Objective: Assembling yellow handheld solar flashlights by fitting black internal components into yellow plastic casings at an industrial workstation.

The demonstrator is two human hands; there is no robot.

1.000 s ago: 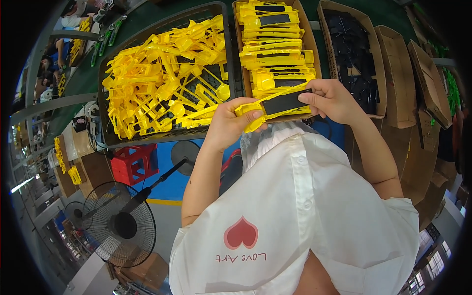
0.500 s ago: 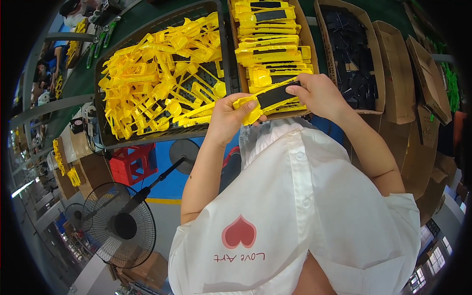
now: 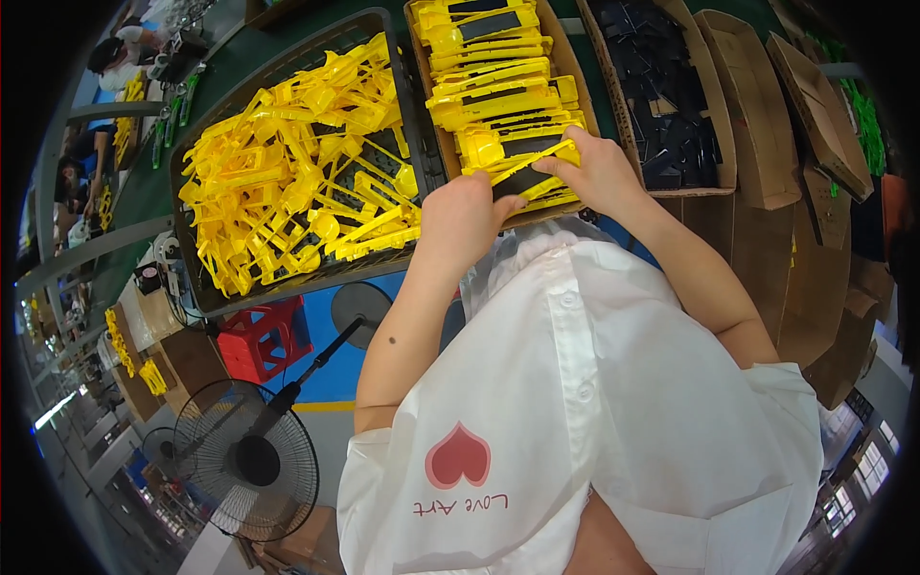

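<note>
Seen from above, on a green counter [image 3: 153,182]: three containers side by side. At left, a dark tray [image 3: 407,115] heaped with loose yellow plastic parts [image 3: 297,172], tangled. In the middle, a cardboard box [image 3: 565,72] with assembled yellow-and-black pieces [image 3: 489,67] stacked flat in rows. At right, another cardboard box [image 3: 714,144] filled with small black parts [image 3: 652,86]. Held over the near end of the middle box: a flat yellow piece with a black insert [image 3: 525,175], long and narrow, tilted. Left hand [image 3: 465,216] curled around its left end, fingers closed on it; right hand [image 3: 599,172] pinching its right end between thumb and fingers. Below left, on the floor: a red stool [image 3: 264,335] and a standing fan [image 3: 244,460].
</note>
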